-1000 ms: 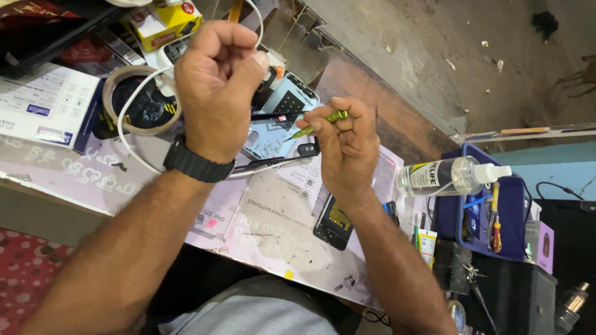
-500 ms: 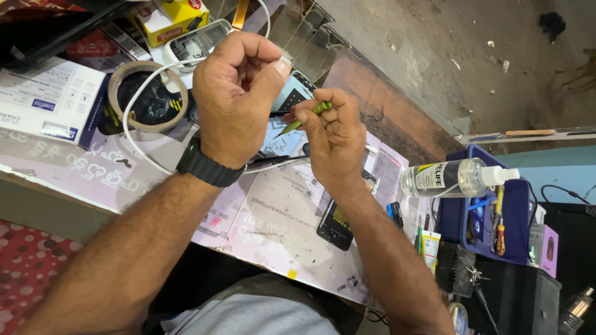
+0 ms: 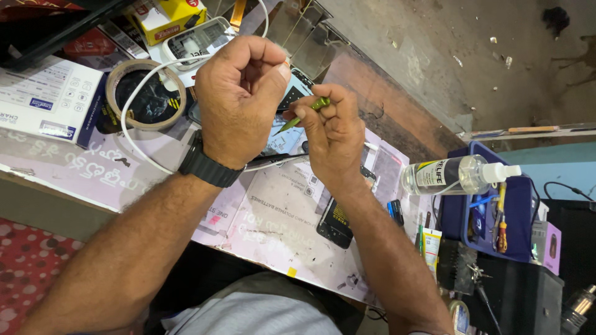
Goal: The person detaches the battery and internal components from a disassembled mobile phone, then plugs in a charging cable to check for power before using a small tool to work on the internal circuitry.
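My left hand (image 3: 239, 99), with a black watch on its wrist, is closed in a fist above the bench; what it grips is hidden by the fingers, though a white cable (image 3: 133, 115) runs up toward it. My right hand (image 3: 332, 133) pinches a thin green-handled tool (image 3: 304, 115), whose tip points toward the left hand. Under both hands lies an opened phone (image 3: 288, 133), partly hidden.
A roll of tape (image 3: 146, 93) and a white box (image 3: 46, 102) lie at the left. A dark phone (image 3: 335, 223) rests on the paper-covered bench. At the right, a clear spray bottle (image 3: 456, 175) lies on a blue tray (image 3: 521, 211) of tools.
Both hands have shifted slightly up and apart in view, the left fist rising; the green tool stays pinched in the right hand, now angled more toward the left hand.
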